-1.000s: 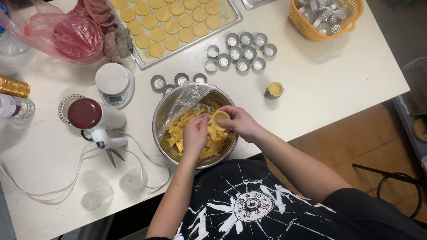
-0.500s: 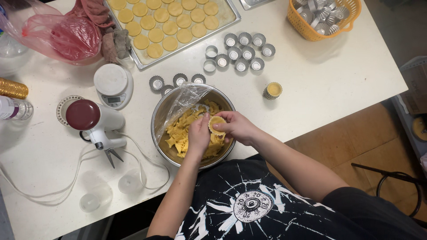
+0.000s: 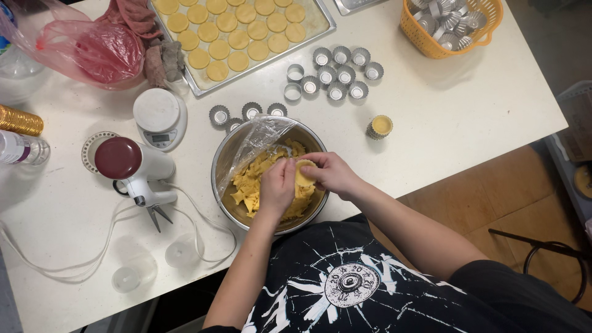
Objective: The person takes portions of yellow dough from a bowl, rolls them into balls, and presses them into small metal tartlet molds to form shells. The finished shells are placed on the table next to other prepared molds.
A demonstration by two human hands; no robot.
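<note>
A: Which things lie nearest, at the steel bowl?

B: The steel bowl stands on the white counter at its near edge. Over it, the left hand and right hand meet, both closed on one yellow dough piece, which is pinched between their fingers above the loose dough scraps in the bowl. Clear plastic film drapes over the bowl's far-left rim.

A: And beside the bowl?

B: Left of the bowl, a white hand mixer lies with its cord trailing along the counter. Just beyond the mixer sits a white kitchen scale. Right of the bowl, apart from it, stands one filled tart mould.

A: Farther off?

B: Beyond the bowl, empty tart moulds cluster. Past them lies a baking tray with rows of dough rounds. Far right of the bowl, an orange basket holds more moulds.
</note>
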